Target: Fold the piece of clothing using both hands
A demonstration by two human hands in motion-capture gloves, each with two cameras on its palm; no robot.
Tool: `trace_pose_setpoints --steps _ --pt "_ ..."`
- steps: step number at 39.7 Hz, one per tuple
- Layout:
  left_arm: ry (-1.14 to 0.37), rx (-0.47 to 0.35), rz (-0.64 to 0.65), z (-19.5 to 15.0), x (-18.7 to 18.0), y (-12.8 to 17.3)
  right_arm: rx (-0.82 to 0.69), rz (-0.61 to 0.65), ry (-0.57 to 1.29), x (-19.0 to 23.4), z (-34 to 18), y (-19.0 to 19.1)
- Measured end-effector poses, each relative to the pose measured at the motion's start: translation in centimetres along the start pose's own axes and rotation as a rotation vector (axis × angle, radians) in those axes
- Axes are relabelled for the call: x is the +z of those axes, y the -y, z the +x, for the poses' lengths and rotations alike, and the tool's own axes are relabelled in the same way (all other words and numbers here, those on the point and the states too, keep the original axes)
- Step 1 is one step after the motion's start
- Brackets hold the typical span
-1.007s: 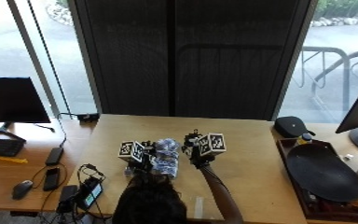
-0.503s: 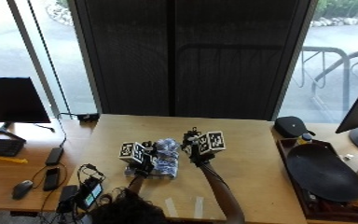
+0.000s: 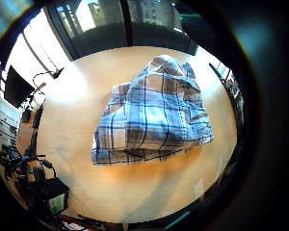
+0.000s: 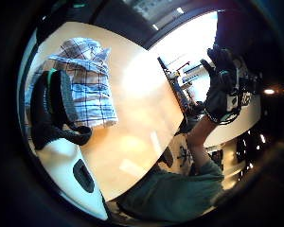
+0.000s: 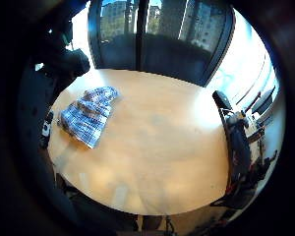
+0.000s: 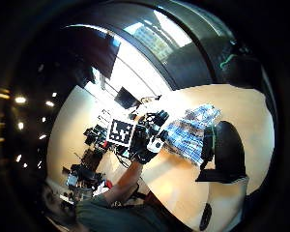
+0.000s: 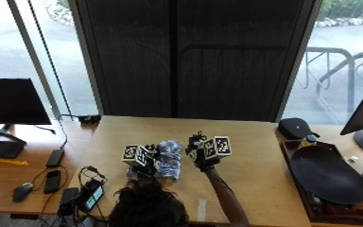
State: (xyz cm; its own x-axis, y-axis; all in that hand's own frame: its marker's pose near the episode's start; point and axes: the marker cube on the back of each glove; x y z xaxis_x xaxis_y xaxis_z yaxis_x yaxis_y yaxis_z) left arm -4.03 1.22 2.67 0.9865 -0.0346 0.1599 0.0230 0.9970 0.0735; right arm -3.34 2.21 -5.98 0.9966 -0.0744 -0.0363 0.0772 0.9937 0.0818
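daylight from windows [image 7: 37, 47] | glare on table [image 4: 142, 71] | palm views dark-rimmed, edges warped

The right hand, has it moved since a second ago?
No. The right hand sits at the same spot above the table, just right of the shirt.

The person's head covers the near edge of the plaid garment [image 7: 168, 162], and the left hand [image 7: 145, 163] hides part of it. Neither hand's fingers can be made out from above.
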Motion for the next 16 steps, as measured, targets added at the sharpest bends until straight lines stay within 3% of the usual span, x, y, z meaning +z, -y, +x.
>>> trace_pose_setpoints --steps 4,10,16 --pt "0.019 -0.038 -0.033 -0.7 0.6 0.1 0.002 -0.007 -0.001 -0.1 0.0 -0.2" --pt "-0.009 -0.016 -0.024 0.5 0.0 0.0 0.015 -0.006 -0.004 0.1 0.4 -0.1" --pt "-0.075 0.088 0.051 2.7 -1.3 0.0 0.033 -0.002 0.012 -0.1 0.2 -0.3"
